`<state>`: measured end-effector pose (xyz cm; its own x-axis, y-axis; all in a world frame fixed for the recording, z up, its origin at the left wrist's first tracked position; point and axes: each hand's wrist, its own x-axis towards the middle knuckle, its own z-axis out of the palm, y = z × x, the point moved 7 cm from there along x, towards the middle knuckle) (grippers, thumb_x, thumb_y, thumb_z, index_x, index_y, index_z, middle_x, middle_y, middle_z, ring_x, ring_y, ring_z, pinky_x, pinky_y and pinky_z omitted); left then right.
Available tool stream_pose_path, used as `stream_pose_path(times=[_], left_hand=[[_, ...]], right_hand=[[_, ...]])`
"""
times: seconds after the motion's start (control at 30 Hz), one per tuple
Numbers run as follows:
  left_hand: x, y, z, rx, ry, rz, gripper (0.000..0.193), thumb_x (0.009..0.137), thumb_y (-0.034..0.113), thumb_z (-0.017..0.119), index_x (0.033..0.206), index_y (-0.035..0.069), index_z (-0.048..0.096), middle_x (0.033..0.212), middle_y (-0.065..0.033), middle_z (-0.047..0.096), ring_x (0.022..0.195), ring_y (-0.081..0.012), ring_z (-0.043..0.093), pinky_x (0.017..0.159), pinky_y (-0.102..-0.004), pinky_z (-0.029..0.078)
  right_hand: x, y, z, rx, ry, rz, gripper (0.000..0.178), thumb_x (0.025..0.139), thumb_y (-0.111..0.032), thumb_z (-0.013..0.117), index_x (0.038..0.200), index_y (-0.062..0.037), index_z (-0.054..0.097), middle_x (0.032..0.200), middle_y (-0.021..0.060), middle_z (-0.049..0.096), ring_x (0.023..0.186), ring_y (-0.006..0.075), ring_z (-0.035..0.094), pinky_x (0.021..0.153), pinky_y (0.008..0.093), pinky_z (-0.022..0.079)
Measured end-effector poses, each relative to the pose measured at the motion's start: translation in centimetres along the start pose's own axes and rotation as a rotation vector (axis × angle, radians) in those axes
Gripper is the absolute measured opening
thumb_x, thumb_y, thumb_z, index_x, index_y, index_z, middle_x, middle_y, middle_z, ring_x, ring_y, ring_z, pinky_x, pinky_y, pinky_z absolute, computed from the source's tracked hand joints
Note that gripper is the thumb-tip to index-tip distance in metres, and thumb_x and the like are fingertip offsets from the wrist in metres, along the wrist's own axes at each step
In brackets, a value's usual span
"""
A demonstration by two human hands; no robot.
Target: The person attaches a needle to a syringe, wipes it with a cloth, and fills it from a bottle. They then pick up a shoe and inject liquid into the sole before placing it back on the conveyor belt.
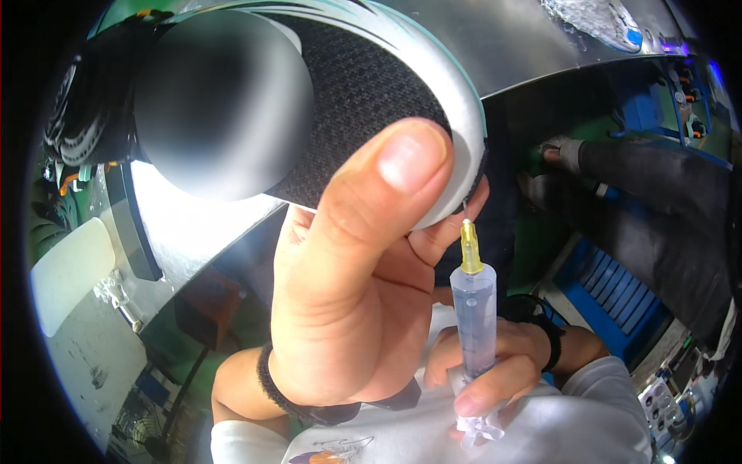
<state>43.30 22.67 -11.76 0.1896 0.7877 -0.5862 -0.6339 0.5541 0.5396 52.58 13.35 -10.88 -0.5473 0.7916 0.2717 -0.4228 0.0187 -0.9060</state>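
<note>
My left hand [348, 271] is raised close to view, gripping a shoe [371, 85] with black mesh and a white, teal-edged sole. Its thumb presses on the near side, and its other fingers go behind. Lower right, my right hand [502, 359] is closed around a clear plastic syringe [474, 313] with a yellow needle hub [470, 251]. The syringe stands nearly upright, and its thin needle reaches the sole's lower right edge; I cannot tell whether it touches. Clear liquid seems to fill the barrel. A blurred grey rounded shape [224, 100] covers part of the shoe.
A metal worktop [525, 39] lies beyond the shoe, with a clear plastic bag [591, 23] on it. To the right are another person's dark-trousered legs [649, 185] and a blue slatted crate [610, 282]. A pale chair-like panel [73, 274] stands at left.
</note>
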Motion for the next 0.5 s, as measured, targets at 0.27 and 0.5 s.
stream_pose_path(times=[0.27, 0.5], left_hand=[[-0.91, 0.64, -0.3, 0.101, 0.051, 0.02, 0.053, 0.09, 0.035, 0.054, 0.121, -0.008, 0.044, 0.113, -0.0193, 0.059, 0.114, -0.0288, 0.053, 0.085, -0.0315, 0.054], [-0.85, 0.32, -0.63, 0.088, 0.004, 0.027, 0.052, 0.089, 0.035, 0.055, 0.12, -0.006, 0.046, 0.11, -0.017, 0.061, 0.111, -0.0275, 0.055, 0.084, -0.0294, 0.055]], right_hand=[[0.12, 0.08, 1.01, -0.204, 0.125, -0.149, 0.036, 0.08, -0.023, 0.065, 0.109, -0.0085, 0.05, 0.081, 0.0076, 0.053, 0.076, 0.0239, 0.058, 0.094, 0.0647, 0.026], [-0.08, 0.34, 0.64, -0.233, -0.01, -0.099, 0.038, 0.077, -0.021, 0.067, 0.11, -0.012, 0.05, 0.083, 0.0087, 0.054, 0.078, 0.0246, 0.057, 0.094, 0.0635, 0.026]])
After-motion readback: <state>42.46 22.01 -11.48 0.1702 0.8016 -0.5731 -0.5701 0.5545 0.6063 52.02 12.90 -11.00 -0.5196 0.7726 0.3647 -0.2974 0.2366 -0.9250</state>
